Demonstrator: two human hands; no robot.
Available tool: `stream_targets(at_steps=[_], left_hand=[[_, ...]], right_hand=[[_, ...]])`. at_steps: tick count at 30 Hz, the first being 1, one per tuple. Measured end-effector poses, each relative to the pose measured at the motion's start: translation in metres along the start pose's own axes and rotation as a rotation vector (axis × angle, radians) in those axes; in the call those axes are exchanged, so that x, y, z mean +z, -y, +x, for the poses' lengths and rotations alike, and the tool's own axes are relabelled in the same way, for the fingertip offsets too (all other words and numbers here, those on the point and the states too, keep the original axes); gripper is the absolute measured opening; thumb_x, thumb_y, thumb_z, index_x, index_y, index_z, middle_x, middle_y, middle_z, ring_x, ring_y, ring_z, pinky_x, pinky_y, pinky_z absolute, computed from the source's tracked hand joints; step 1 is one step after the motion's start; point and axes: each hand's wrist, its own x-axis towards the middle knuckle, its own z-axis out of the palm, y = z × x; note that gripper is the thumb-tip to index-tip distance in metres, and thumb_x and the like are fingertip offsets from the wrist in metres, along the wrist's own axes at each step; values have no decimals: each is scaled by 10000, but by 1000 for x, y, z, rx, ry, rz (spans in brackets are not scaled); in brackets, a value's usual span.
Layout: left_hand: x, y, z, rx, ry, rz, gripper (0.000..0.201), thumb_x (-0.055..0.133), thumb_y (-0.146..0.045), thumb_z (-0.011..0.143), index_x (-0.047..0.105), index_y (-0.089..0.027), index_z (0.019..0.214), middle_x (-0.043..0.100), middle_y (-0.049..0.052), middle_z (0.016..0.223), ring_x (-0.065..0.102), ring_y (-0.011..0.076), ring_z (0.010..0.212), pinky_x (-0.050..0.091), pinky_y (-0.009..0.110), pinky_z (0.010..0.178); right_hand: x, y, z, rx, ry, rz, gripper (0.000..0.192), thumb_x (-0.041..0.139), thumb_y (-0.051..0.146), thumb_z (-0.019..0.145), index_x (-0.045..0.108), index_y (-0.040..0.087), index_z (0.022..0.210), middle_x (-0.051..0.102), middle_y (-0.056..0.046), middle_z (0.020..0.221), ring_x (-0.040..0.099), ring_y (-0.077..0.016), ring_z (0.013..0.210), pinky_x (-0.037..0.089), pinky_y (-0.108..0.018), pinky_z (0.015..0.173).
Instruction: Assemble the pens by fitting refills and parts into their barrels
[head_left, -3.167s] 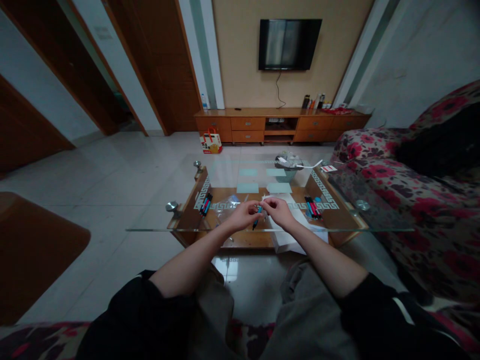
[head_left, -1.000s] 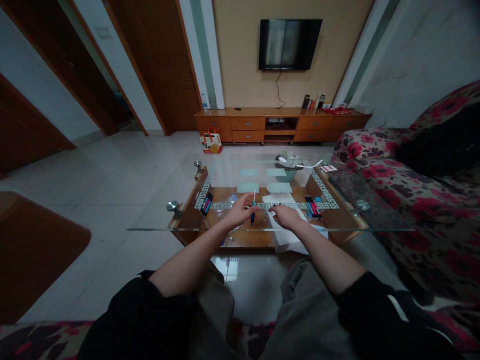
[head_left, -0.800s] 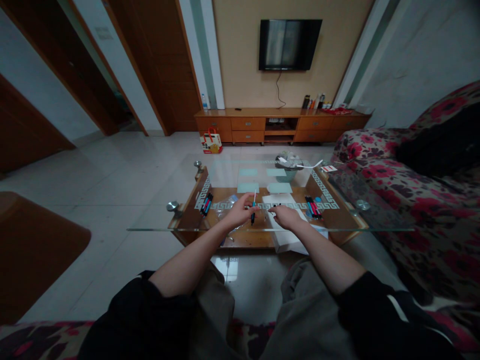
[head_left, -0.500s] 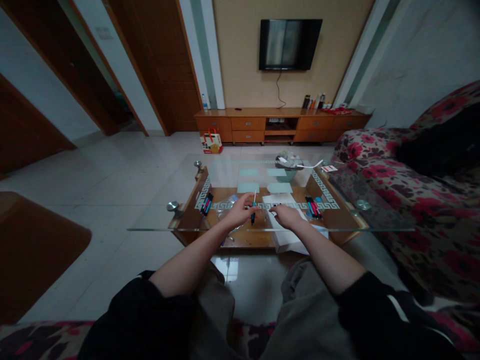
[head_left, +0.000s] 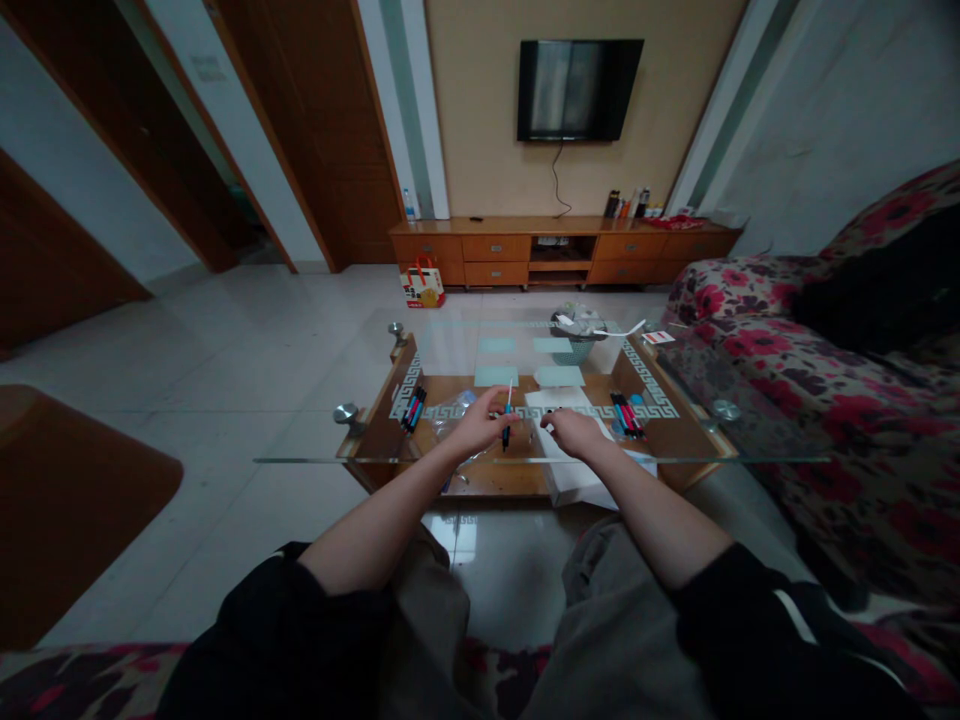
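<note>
Glass table (head_left: 300,440) carries a pen bundle (head_left: 412,407) at left. Left hand (head_left: 480,425) pinches a blue pen (head_left: 508,420) upright, fingers closed around it, refill exposed; right hand (head_left: 574,432) curls over white paper (head_left: 570,400), grip unclear.

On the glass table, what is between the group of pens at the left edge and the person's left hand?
In the head view, a crumpled clear plastic bag lies between the pens and the left hand, which holds a blue pen.
</note>
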Motion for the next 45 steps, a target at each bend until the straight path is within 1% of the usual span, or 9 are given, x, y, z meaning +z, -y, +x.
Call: stream_targets(at_steps=[12, 17, 25, 32, 34, 37, 40, 42, 45], left_hand=[[0, -1, 0, -9, 4, -11, 675, 760, -360, 783, 451, -190, 1357, 660, 35, 818, 680, 186, 627, 537, 287, 580], [0, -1, 0, -10, 3, 1, 658, 756, -362, 786, 463, -198, 1352, 664, 37, 830, 677, 176, 623, 537, 281, 581], [-1, 0, 0, -2, 18, 6, 639, 746, -378, 791, 470, -203, 1340, 657, 22, 788, 683, 178, 642, 522, 248, 553], [-1, 2, 0, -2, 6, -5, 630, 753, -366, 782, 483, -214, 1331, 654, 23, 821, 660, 165, 621, 563, 294, 591], [-1, 3, 1, -2, 1, 17, 623, 752, -366, 782, 491, -212, 1326, 655, 24, 821, 657, 161, 611, 555, 283, 578], [-2, 3, 1, 6, 5, 56, 622, 747, -358, 786, 493, -204, 1332, 660, 26, 818, 665, 161, 624, 540, 260, 569], [-4, 3, 1, 25, 36, 106, 591, 714, -331, 810, 496, -194, 1341, 672, 36, 834, 677, 164, 643, 526, 247, 568], [-5, 3, 1, 57, 60, 176, 542, 699, -304, 814, 534, -190, 1317, 679, 38, 834, 677, 163, 663, 525, 245, 590], [-6, 1, -1, 106, 82, 300, 468, 698, -273, 799, 611, -182, 1250, 686, 38, 817, 664, 156, 692, 524, 244, 634]], right_hand=[[3, -1, 3, 6, -11, -3, 316, 563, 214, 907, 694, 307, 1179, 670, -98, 1199, 639, -269, 1070, 475, -347, 851], [2, 1, 2, -2, -6, -4, 340, 570, 211, 897, 688, 310, 1200, 675, -100, 1194, 634, -278, 1090, 481, -350, 850], [1, 1, 2, -8, -6, -2, 296, 565, 237, 904, 700, 296, 1161, 693, -91, 1153, 639, -276, 1072, 481, -346, 835], [-6, 8, -2, -26, -19, 16, 256, 505, 312, 953, 719, 263, 1085, 694, -87, 1134, 647, -248, 1017, 467, -308, 804], [-10, 12, -4, -30, -58, 42, 271, 491, 346, 969, 714, 246, 1086, 691, -91, 1127, 642, -234, 1009, 462, -292, 802], [-13, 16, -3, -15, -203, 159, 275, 511, 373, 966, 720, 208, 1037, 695, -99, 1096, 634, -216, 997, 461, -276, 823], [-12, 17, 2, -3, -409, 431, 251, 553, 364, 937, 728, 184, 942, 719, -82, 990, 652, -197, 886, 485, -292, 832], [-11, 17, 5, 8, -516, 687, 277, 573, 399, 913, 728, 171, 930, 729, -76, 930, 657, -184, 774, 520, -304, 771], [-9, 16, 6, 13, -561, 1031, 362, 634, 475, 849, 728, 144, 961, 729, -83, 866, 646, -176, 668, 528, -281, 601]])
